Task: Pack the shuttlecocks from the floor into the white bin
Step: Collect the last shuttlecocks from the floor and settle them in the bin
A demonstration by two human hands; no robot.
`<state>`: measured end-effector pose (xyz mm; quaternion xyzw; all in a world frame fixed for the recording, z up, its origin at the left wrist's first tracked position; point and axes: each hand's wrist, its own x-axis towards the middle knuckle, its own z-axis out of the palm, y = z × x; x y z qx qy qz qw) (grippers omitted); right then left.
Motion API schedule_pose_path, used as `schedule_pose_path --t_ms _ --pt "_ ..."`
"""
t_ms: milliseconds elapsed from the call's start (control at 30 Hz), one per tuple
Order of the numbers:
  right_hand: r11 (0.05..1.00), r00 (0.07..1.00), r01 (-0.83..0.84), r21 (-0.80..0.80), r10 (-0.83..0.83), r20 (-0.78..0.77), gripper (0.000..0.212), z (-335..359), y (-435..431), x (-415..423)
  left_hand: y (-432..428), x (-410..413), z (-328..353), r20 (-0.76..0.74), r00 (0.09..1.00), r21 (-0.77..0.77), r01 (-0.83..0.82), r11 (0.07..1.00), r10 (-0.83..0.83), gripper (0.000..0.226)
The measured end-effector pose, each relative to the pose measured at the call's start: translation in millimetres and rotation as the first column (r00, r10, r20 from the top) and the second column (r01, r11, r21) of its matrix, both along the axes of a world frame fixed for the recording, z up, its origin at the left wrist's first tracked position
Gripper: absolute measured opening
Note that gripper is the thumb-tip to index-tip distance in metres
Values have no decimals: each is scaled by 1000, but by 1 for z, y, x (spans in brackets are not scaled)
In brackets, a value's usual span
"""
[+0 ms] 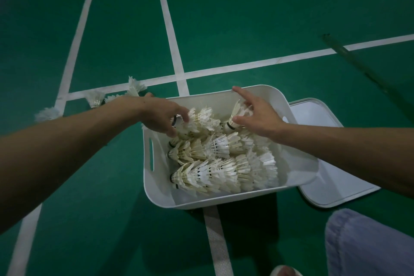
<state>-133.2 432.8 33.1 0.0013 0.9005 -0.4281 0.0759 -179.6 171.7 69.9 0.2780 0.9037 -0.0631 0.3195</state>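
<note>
The white bin (161, 195) stands on the green court floor and holds several rows of nested feather shuttlecocks (224, 172). My left hand (160, 116) reaches over the bin's far left corner, fingers closed on the cork end of a nested stack (199, 122). At the far right of the bin my right hand (257, 116) holds another shuttlecock (237, 116), index finger stretched toward the rim. Several loose shuttlecocks (95, 97) lie on the floor left of the bin, partly hidden behind my left forearm.
The bin's white lid (336, 186) lies flat on the floor under its right side. White court lines (170, 29) cross the floor. A dark pole (349, 58) lies at the far right. My knee (369, 244) is at the bottom right.
</note>
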Motion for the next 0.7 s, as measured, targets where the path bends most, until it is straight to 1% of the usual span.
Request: schedule_pose_path --t_ms 67,133,167,233,300,367,400,567,700 --pt "996 999 7 89 -4 -32 76 4 2 -4 0 0 0 -2 1000 -1 4 1000 -4 53" --pt "998 998 36 49 -33 -58 72 9 5 -8 0 2 1 -5 1000 -1 7 1000 -7 53" --pt "999 997 41 29 -39 -70 66 10 6 -9 1 2 1 -8 1000 -2 9 1000 -9 53" --pt "998 995 27 53 -22 -96 51 9 7 -7 1 3 1 -9 1000 -4 9 1000 -9 53" --pt "999 997 6 40 -3 -71 43 6 6 -4 1 2 1 -12 1000 -5 11 1000 -11 53" --pt "1000 1000 -17 2 17 -20 42 2 4 0 1 2 0 -14 1000 -3 11 1000 -12 53" --pt "1000 1000 -25 5 25 -19 43 1 3 0 1 1 0 -14 1000 -1 11 1000 -11 52" --pt "993 996 16 116 -6 -92 44 -3 -5 1 2 2 0 -15 1000 -6 4 1000 -4 53" --pt "990 995 18 138 -5 -97 42 -4 -17 2 2 2 0 -7 1000 -1 1 1000 -1 53"
